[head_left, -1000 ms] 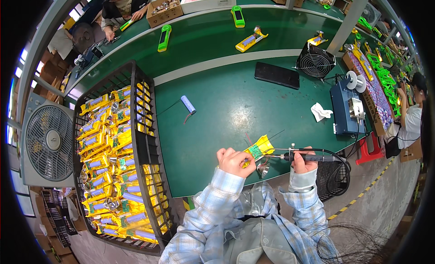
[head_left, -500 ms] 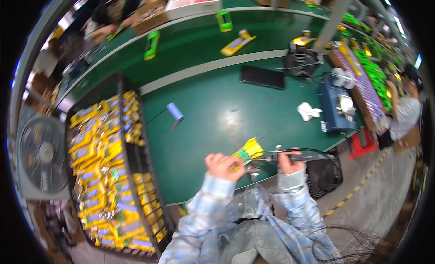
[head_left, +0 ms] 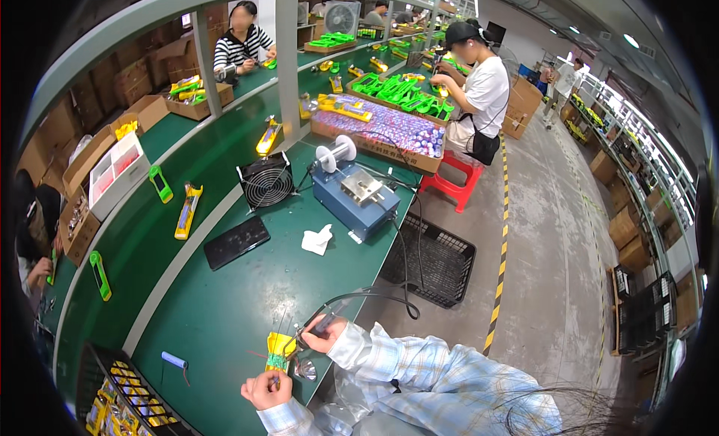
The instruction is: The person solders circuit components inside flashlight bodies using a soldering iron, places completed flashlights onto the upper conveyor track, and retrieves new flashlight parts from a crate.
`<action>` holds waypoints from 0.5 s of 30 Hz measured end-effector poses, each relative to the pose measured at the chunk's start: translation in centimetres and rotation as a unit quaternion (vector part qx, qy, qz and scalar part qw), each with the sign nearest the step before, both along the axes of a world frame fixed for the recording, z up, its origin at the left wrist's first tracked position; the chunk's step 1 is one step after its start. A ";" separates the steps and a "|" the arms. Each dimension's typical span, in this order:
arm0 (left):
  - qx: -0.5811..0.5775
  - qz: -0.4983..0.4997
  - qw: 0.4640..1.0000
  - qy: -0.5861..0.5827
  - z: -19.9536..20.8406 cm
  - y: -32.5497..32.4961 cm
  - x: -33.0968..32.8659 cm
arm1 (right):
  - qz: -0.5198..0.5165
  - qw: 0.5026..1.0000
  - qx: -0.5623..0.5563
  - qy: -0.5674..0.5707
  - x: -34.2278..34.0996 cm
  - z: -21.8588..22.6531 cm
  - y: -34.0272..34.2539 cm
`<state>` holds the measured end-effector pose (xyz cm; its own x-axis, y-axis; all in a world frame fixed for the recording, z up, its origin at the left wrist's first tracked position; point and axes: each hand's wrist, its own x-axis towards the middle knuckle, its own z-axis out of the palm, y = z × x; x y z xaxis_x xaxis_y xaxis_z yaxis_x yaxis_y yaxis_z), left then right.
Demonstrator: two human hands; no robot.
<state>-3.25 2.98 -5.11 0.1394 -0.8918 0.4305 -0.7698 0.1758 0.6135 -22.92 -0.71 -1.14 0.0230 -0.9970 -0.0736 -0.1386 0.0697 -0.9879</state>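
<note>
My left hand (head_left: 267, 389) is closed on the near end of a yellow plastic housing (head_left: 280, 341) that carries a small green circuit board (head_left: 278, 359). A soldering iron (head_left: 329, 324) with a black cable is gripped in my right hand (head_left: 324, 335). Its tip end points at the board; whether it touches cannot be made out. A shiny round reflector (head_left: 305, 370) lies beside the housing, near the table's edge. Off to the left, a blue cylindrical battery cell (head_left: 174, 359) with thin wires rests on the green table (head_left: 247, 301).
A blue soldering station (head_left: 352, 200) with a white spool, a black fan (head_left: 267, 183), a black phone (head_left: 237, 243) and crumpled tissue (head_left: 317, 240) sit farther back. A black crate (head_left: 112, 376) of yellow parts stands at lower left. Co-workers (head_left: 479, 84) sit beyond, near a red stool (head_left: 454, 183).
The view has swung to the right, bringing the aisle and co-workers into sight. My hands keep hold of the yellow housing and the soldering iron.
</note>
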 end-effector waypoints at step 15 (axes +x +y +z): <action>0.038 0.012 0.999 0.017 1.7 0.2 -0.5 | -0.126 0.988 -0.040 -0.082 -1.0 1.6 0.5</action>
